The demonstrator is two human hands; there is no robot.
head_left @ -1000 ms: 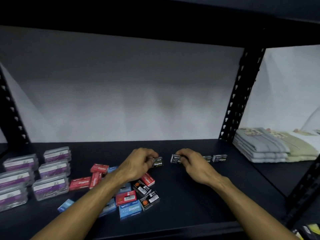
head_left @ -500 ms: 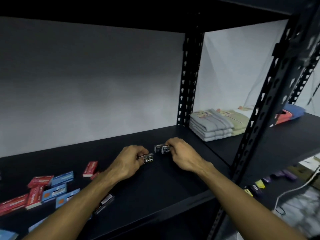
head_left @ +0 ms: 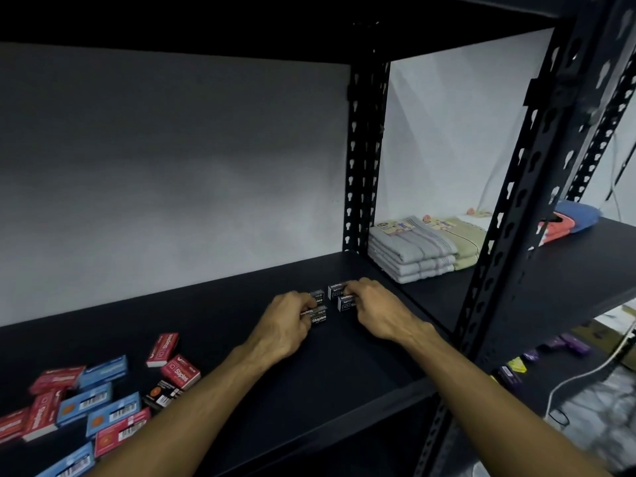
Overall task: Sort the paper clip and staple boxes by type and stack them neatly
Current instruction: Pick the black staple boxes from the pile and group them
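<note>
Mid black metal shelf [head_left: 213,318]: our left hand [head_left: 287,323] fingers pinch a small black cardboard staples box [head_left: 318,316]; right hand [head_left: 373,309] fingers grip another black staples box [head_left: 346,304]. Red and blue boxes [head_left: 103,404] lie scattered at 8 o'clock.

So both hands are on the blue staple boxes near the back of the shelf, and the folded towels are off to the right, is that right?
Not quite: the head view shows both the left hand and right hand on black staple boxes, not blue. The folded towels are indeed to the right.
</note>
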